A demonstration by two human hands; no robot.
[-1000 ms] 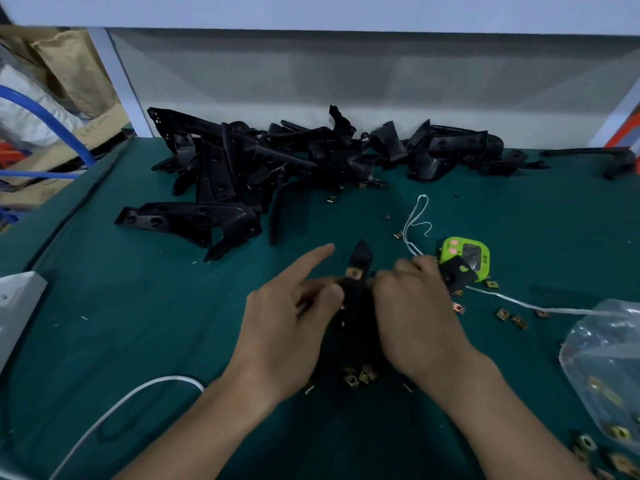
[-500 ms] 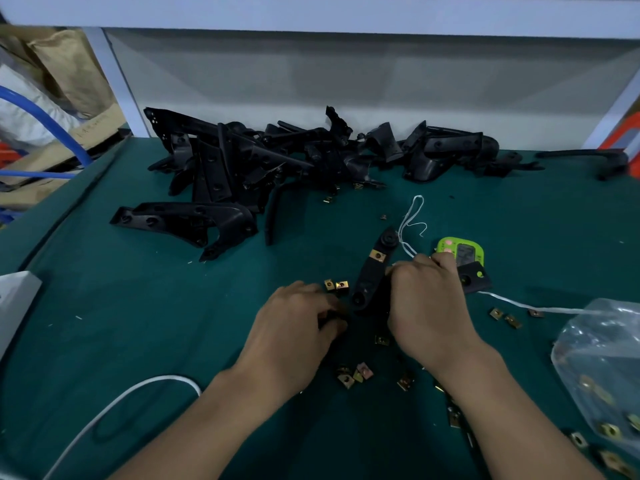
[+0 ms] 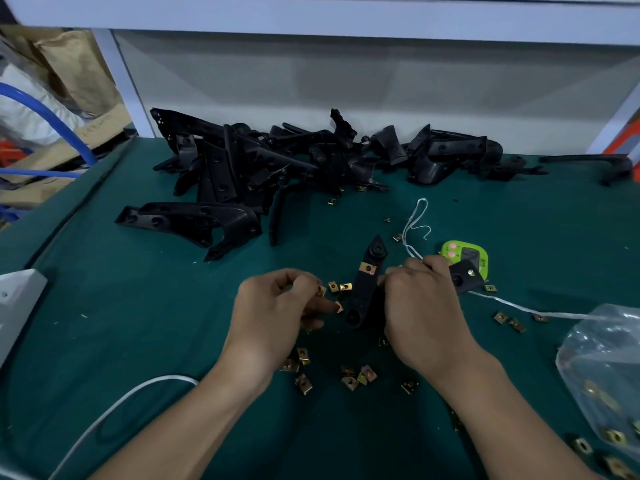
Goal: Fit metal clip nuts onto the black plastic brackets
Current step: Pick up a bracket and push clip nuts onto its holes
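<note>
- Bracket (image 3: pixel 363 296) sits between the two hands. Its long axis runs away from the person, pointed tip far and holed end near.
- Right hand (image 3: pixel 426 317) is curled round the bracket's right side, steadying it.
- Left hand (image 3: pixel 273 317) has its fingers curled and appears to pinch one clip nut (image 3: pixel 339 307) at the tips, just left of the bracket's near end.
- A fitted nut (image 3: pixel 367 268) already straddles the far half.
- Judgement: the left hand is nearer the bare near end, so the nut should go rightward, crosswise to the long axis.
- Loose nuts (image 3: pixel 356 375) lie on the table (image 3: pixel 138 341) between the wrists; the bracket pile (image 3: pixel 277 168) is well beyond.
</note>
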